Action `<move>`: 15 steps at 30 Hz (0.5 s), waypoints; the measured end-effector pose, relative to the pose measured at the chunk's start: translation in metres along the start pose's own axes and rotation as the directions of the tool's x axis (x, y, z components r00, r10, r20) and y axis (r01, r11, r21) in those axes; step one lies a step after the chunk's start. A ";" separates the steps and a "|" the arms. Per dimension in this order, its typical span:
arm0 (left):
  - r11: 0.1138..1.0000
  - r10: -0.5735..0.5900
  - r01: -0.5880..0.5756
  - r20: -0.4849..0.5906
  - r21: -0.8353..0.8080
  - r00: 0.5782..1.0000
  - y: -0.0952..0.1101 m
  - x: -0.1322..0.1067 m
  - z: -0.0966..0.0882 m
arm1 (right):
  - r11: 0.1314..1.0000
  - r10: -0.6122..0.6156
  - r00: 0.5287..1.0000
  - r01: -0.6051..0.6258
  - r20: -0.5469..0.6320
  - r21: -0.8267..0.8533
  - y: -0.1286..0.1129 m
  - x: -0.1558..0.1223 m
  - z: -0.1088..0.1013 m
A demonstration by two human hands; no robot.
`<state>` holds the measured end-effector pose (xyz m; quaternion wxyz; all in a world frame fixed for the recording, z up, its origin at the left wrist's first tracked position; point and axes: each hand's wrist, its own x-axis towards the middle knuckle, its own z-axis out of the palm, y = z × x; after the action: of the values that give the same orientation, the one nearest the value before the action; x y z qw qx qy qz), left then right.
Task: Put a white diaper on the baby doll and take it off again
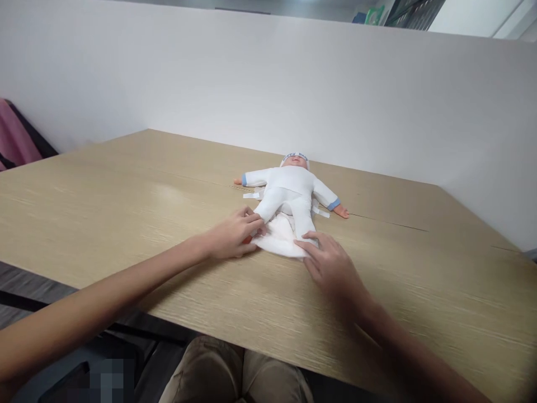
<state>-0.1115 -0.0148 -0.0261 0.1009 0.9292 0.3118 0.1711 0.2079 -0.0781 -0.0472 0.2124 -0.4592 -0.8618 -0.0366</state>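
Note:
A baby doll (289, 182) in a white suit with blue cuffs lies on its back, head away from me, arms spread. Under its hips and between its legs is a white diaper (279, 238), unfolded, its front edge toward me. Pale fastening tabs (251, 195) stick out on both sides of the doll. My left hand (239, 232) is closed at the diaper's left corner, against the doll's foot. At the right corner, my right hand (329, 257) pinches the diaper's edge beside the other leg. The fingers partly hide both feet.
The wooden table (104, 207) has a thin seam running across it behind the doll. A white partition (210, 84) rises along its far side. Pink fabric (17, 134) shows at the far left. My knees (235, 369) are below the near edge.

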 end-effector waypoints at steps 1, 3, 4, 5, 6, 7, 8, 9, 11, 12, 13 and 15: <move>1.000 -0.018 0.018 -0.024 -0.020 1.000 -0.002 0.002 -0.001 | 0.999 0.018 1.000 -0.017 -0.018 0.035 0.003 0.004 -0.001; 0.995 -0.080 0.072 -0.100 -0.073 0.992 -0.005 0.010 -0.006 | 0.991 0.074 0.996 -0.066 -0.057 0.119 0.011 0.015 -0.006; 0.989 -0.119 0.104 -0.143 -0.108 0.983 -0.007 0.015 -0.010 | 0.982 0.107 0.991 -0.093 -0.077 0.163 0.016 0.021 -0.009; 0.981 -0.152 0.126 -0.185 -0.144 0.971 -0.010 0.022 -0.013 | 0.972 0.138 0.985 -0.115 -0.101 0.203 0.021 0.029 -0.012; 0.975 -0.176 0.137 -0.229 -0.177 0.958 -0.013 0.031 -0.017 | 0.962 0.165 0.978 -0.132 -0.127 0.237 0.026 0.038 -0.016; 0.970 -0.189 0.137 -0.270 -0.202 0.944 -0.017 0.041 -0.021 | 0.955 0.187 0.971 -0.143 -0.151 0.261 0.033 0.048 -0.019; 0.966 -0.198 0.133 -0.307 -0.220 0.931 -0.022 0.052 -0.024 | 0.949 0.204 0.964 -0.152 -0.171 0.275 0.039 0.058 -0.022; 0.962 -0.208 0.131 -0.336 -0.238 0.919 -0.027 0.064 -0.026 | 0.946 0.221 0.957 -0.164 -0.187 0.279 0.047 0.069 -0.025; 0.936 -0.268 0.155 -0.356 -0.315 0.895 -0.038 0.090 -0.029 | 0.930 0.275 0.944 -0.212 -0.184 0.302 0.063 0.092 -0.027; 0.908 -0.317 0.179 -0.344 -0.378 0.884 -0.045 0.103 -0.030 | 0.904 0.323 0.932 -0.253 -0.162 0.346 0.072 0.104 -0.027; 0.874 -0.364 0.201 -0.324 -0.441 0.873 -0.052 0.116 -0.029 | 0.863 0.378 0.917 -0.298 -0.130 0.408 0.081 0.116 -0.024; 0.810 -0.429 0.223 -0.288 -0.543 0.856 -0.067 0.139 -0.025 | 0.756 0.469 0.882 -0.372 -0.049 0.538 0.098 0.139 -0.015</move>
<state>-0.0538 0.1247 0.0130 0.2963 0.7487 0.4297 0.4087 0.2241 0.0819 0.0089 0.4070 -0.5627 -0.6907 0.2016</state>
